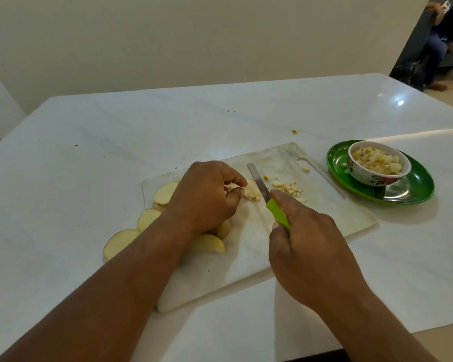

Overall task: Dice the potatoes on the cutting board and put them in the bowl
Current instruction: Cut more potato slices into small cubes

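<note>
A white cutting board (324,205) is laid at an angle on the pale counter (89,152), and every other thing is placed here by reference to it. Over the middle of the board a knife (268,198) with a green handle is gripped by the right hand (306,246), the fingers curled round the handle and the forefinger stretched along the top towards the blade; the blade is pointed away from the person and is set just beside a small heap of partly cut potato (251,192). That heap is pinched and steadied by the curled fingertips of the left hand (204,197), which is held over the board's left half. On the far side of the blade, still on the board, a scatter of diced potato pieces (288,186) is seen, with one more piece lying near the board's handle slot. At the board's left edge several uncut potato slices (165,192) are stacked and fanned out (some overhang the edge onto the counter, and some are partly hidden under the left forearm). To the right of the board, just apart from it, a flowered bowl (377,178) heaped with diced potato is stood on a green plate (416,189). Beyond the board's far edge a single stray cube (295,131) is left on the counter.
</note>
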Tool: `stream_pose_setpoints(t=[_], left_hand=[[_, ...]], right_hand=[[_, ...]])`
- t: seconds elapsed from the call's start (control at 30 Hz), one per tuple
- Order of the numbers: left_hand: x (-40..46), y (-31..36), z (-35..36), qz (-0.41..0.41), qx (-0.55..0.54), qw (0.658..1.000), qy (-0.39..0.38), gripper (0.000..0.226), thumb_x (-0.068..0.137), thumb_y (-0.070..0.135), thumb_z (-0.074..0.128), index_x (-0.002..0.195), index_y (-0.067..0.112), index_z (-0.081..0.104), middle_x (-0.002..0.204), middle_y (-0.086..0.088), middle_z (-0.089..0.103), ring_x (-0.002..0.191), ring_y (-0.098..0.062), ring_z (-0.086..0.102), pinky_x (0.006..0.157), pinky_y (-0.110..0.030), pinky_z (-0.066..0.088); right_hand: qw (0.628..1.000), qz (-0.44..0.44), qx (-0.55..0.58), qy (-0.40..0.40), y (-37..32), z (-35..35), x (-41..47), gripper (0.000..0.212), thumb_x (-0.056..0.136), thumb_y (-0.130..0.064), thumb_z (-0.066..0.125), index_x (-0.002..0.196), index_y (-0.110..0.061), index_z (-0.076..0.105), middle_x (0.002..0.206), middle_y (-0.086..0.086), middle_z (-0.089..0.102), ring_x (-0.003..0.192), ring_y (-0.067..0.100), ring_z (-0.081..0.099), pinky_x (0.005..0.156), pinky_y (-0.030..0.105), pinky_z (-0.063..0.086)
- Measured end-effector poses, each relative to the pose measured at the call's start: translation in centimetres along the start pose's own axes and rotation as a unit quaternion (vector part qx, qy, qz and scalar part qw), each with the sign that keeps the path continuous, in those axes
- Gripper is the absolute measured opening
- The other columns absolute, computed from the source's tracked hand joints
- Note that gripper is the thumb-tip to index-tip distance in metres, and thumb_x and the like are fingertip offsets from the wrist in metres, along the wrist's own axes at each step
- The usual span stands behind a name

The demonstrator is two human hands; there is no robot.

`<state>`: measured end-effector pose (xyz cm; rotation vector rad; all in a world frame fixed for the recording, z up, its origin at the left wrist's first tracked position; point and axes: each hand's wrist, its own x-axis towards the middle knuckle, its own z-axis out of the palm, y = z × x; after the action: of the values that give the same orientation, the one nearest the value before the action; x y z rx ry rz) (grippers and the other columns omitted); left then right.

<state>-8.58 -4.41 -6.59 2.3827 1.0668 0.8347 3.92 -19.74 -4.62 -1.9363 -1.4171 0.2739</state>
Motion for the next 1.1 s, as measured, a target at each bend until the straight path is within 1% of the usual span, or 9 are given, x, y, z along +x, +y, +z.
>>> stream_pose_setpoints(t=[0.03,0.13,0.2,0.33,0.67,0.77,0.9,1.03,1.1], left_hand=[[0.0,0.1,-0.2,-0.001,0.006,1.0,0.026,0.015,0.085,0.023,0.077,0.098,0.029,0.082,0.094,0.015,0.076,0.084,-0.001,0.068,0.083,-0.025,0.058],[-0.2,0.4,-0.9,-0.043,-0.023,0.993,0.107,0.018,0.089,0.019,0.07,0.101,0.028,0.081,0.095,0.016,0.076,0.085,0.0,0.067,0.083,-0.022,0.057],[-0.4,0.0,-1.3,-0.08,-0.038,0.987,0.132,0.022,0.094,0.016,0.064,0.103,0.028,0.079,0.093,0.019,0.073,0.087,0.002,0.067,0.084,-0.02,0.056],[-0.5,-0.7,-1.4,-0.125,-0.041,0.988,0.081,0.027,0.099,0.014,0.057,0.108,0.031,0.076,0.096,0.02,0.069,0.093,0.001,0.065,0.089,-0.026,0.056],[-0.6,-1.1,-1.9,-0.108,-0.047,0.991,0.069,0.028,0.097,0.013,0.057,0.107,0.029,0.078,0.098,0.017,0.074,0.093,-0.002,0.068,0.089,-0.028,0.058],[-0.6,-1.2,-2.7,-0.095,-0.034,0.993,0.055,0.02,0.094,0.02,0.066,0.104,0.032,0.078,0.09,0.024,0.07,0.085,0.0,0.066,0.083,-0.024,0.056],[-0.4,-1.4,-4.2,-0.092,0.054,0.994,0.01,0.014,0.089,0.033,0.074,0.103,0.036,0.077,0.094,0.022,0.068,0.092,-0.001,0.059,0.083,-0.023,0.046],[-0.3,-2.3,-5.5,-0.124,0.12,0.983,-0.06,0.026,0.072,0.056,0.083,0.092,0.045,0.071,0.104,0.019,0.06,0.1,-0.002,0.052,0.076,-0.023,0.039],[-0.3,-2.9,-6.0,-0.141,0.135,0.978,-0.08,0.038,0.059,0.071,0.083,0.085,0.046,0.07,0.107,0.014,0.06,0.101,-0.005,0.054,0.078,-0.028,0.042]], right_hand=[[1.0,0.001,-0.008,-0.003,-0.2,0.1,-0.1,0.06,0.095,-0.022,0.044,0.152,-0.037,0.032,0.111,-0.006,0.063,0.08,0.007,0.049,0.066,0.018,0.04],[0.998,-0.029,-0.043,-0.021,-1.1,1.1,-0.8,0.065,0.092,-0.021,0.044,0.154,-0.034,0.027,0.085,-0.009,0.055,0.072,0.008,0.049,0.063,0.021,0.038],[0.995,-0.049,-0.07,-0.052,-1.9,2.4,-1.2,0.072,0.089,-0.025,0.041,0.156,-0.036,0.017,0.086,-0.008,0.056,0.074,0.01,0.052,0.064,0.027,0.039],[0.989,-0.052,-0.105,-0.088,-2.3,3.8,-1.2,0.076,0.086,-0.025,0.039,0.156,-0.034,0.011,0.095,-0.004,0.055,0.077,0.016,0.052,0.058,0.027,0.034],[0.989,0.022,-0.14,-0.046,-0.2,2.0,-0.7,0.075,0.087,-0.018,0.041,0.156,-0.035,0.016,0.089,-0.005,0.058,0.078,0.013,0.054,0.06,0.026,0.038],[0.989,0.031,-0.141,-0.04,-0.2,1.4,-0.7,0.074,0.089,-0.018,0.04,0.157,-0.035,0.016,0.085,-0.007,0.054,0.077,0.012,0.052,0.058,0.026,0.036],[0.985,-0.022,-0.157,-0.061,-1.7,2.3,-1.8,0.075,0.089,-0.021,0.039,0.157,-0.035,0.01,0.092,-0.007,0.055,0.079,0.012,0.052,0.062,0.026,0.036],[0.984,0.0,-0.168,-0.061,-0.5,1.6,-1.3,0.073,0.089,-0.02,0.039,0.157,-0.035,0.014,0.097,-0.004,0.058,0.084,0.016,0.054,0.07,0.029,0.042],[0.983,0.026,-0.173,-0.049,0.2,0.7,-0.9,0.071,0.091,-0.02,0.039,0.156,-0.036,0.018,0.095,-0.004,0.056,0.083,0.016,0.053,0.07,0.03,0.041]])
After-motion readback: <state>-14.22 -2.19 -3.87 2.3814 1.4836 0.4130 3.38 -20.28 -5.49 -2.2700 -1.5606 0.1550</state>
